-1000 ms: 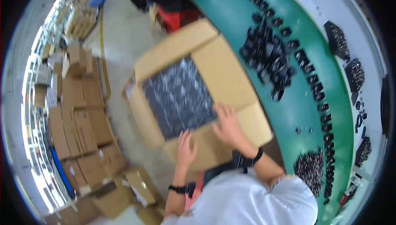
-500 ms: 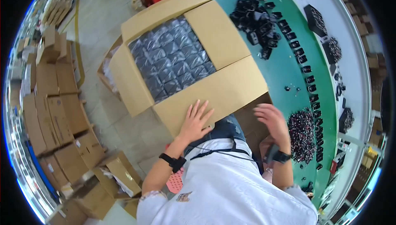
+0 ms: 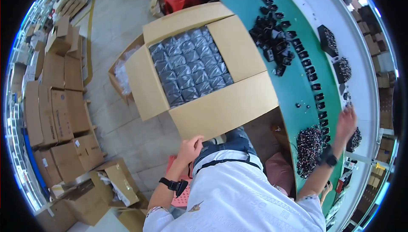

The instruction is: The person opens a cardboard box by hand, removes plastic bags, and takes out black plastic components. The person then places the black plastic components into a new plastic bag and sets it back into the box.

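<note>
One carton (image 3: 242, 47) of dark packs (image 3: 189, 68), its four flaps (image 3: 191, 19) spread, stands beside the table (image 3: 293, 87) and one box (image 3: 114, 81) of clear plastic (image 3: 123, 77), the left hand (image 3: 189, 150) by the near flap (image 3: 225, 108), well apart from the right hand (image 3: 346, 122) over the white ledge (image 3: 361, 83), both grips unclear.

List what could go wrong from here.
The right grip is stretched past the heap of small parts; the forearm might scatter some.
Black parts lie close to the bench edge; a nudge could drop some.
The left grip is by the near carton flap and might knock it.
</note>
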A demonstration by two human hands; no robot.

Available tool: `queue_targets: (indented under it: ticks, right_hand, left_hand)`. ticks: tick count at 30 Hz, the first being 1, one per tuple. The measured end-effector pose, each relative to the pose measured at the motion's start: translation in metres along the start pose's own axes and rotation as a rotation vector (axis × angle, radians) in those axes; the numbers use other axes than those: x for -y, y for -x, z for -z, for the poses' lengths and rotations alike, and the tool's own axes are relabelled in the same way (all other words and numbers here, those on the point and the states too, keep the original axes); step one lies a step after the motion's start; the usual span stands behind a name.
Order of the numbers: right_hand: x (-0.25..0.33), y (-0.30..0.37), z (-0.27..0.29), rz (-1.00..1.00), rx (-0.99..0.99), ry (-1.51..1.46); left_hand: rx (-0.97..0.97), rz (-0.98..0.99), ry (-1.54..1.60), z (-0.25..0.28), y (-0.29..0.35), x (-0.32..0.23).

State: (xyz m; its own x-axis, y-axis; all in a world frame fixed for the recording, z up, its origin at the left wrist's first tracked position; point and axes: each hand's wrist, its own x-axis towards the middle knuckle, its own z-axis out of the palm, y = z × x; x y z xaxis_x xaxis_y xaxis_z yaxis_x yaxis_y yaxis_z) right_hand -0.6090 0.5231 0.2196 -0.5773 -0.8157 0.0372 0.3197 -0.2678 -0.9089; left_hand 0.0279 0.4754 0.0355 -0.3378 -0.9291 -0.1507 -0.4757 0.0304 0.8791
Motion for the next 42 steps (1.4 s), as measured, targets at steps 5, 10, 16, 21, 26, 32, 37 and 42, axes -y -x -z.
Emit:
queue_targets:
  ticks: [5, 10, 16, 21, 26, 32, 37, 42]
  right_hand:
    - [-0.157, -0.025, -0.206, -0.095, 0.522, 1.175]
    - [-0.315, -0.094, -0.151, -0.111, 0.38, 1.44]
    - [-0.361, -0.091, -0.142, -0.096, 0.419, 1.27]
    - [-0.34, -0.108, -0.147, -0.251, 0.508, 1.086]
    - [-0.35, -0.136, -0.143, -0.403, 0.613, 0.956]
    - [-0.334, -0.15, -0.147, -0.232, 0.541, 0.761]
    - [-0.331, -0.156, -0.137, -0.315, 0.583, 0.654]
    - [-0.315, -0.155, -0.112, -0.671, 0.682, 0.515]
  left_hand:
    - [-0.03, 0.003, 0.268, -0.03, -0.116, -0.018]
    - [-0.05, 0.0, 0.551, -0.068, -0.235, -0.017]
    - [-0.201, 0.303, 0.395, -0.102, -0.312, -0.004]
    - [-0.533, 0.495, 0.341, -0.142, -0.342, -0.024]
    - [-0.685, 0.586, 0.55, -0.129, -0.349, -0.06]
    - [-0.337, 0.357, 0.271, -0.123, -0.37, -0.19]
    - [-0.286, -0.133, 0.059, -0.172, -0.426, -0.23]
    - [-0.188, -0.463, -0.358, -0.177, -0.494, -0.249]
